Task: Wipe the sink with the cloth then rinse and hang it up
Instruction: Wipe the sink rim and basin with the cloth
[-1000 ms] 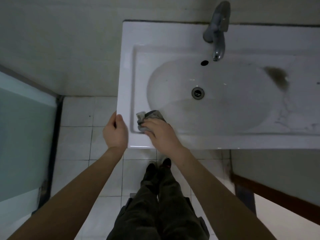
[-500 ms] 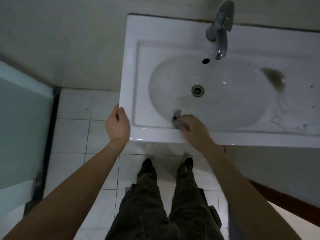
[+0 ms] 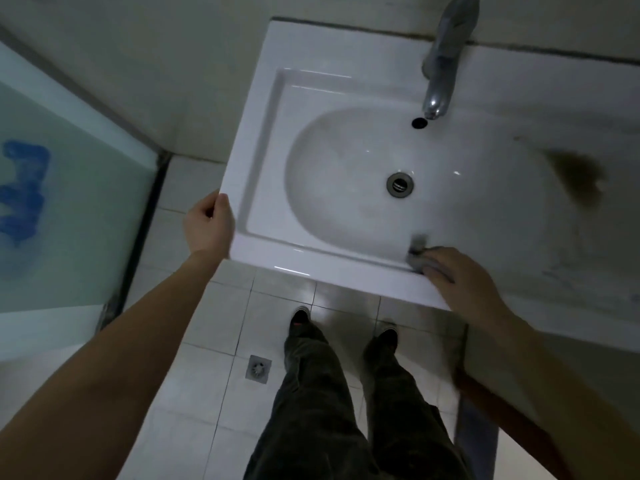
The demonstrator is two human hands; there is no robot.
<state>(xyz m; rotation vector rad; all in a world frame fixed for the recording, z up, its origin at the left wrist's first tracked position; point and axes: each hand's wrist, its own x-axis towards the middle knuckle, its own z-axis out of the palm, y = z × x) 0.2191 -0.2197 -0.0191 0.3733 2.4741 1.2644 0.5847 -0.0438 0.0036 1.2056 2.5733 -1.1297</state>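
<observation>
Sink (image 3: pixel 263 140), white and shiny, filled the middle and right of the frame. At the far left stood a pale glass panel (image 3: pixel 69 220) with blue marks on it. Next came your left hand (image 3: pixel 207 226), at the sink's lower left corner. Its thumb lay on top of the rim and its fingers were curled round the edge, holding on. Lower down, in the tiled floor, was a small floor drain (image 3: pixel 258 367). In the bowl sat the round plug hole (image 3: pixel 400 184). The tap (image 3: pixel 443 64) hung over the bowl at the top. The grey cloth (image 3: pixel 417 252), blurry, lay on the sink's front ledge, at the bowl's lower right edge. Your right hand (image 3: pixel 464 285) was on top of it, fingers bent over the cloth and pressing it down. A brown stain (image 3: pixel 578 178) marked the counter at the right.
</observation>
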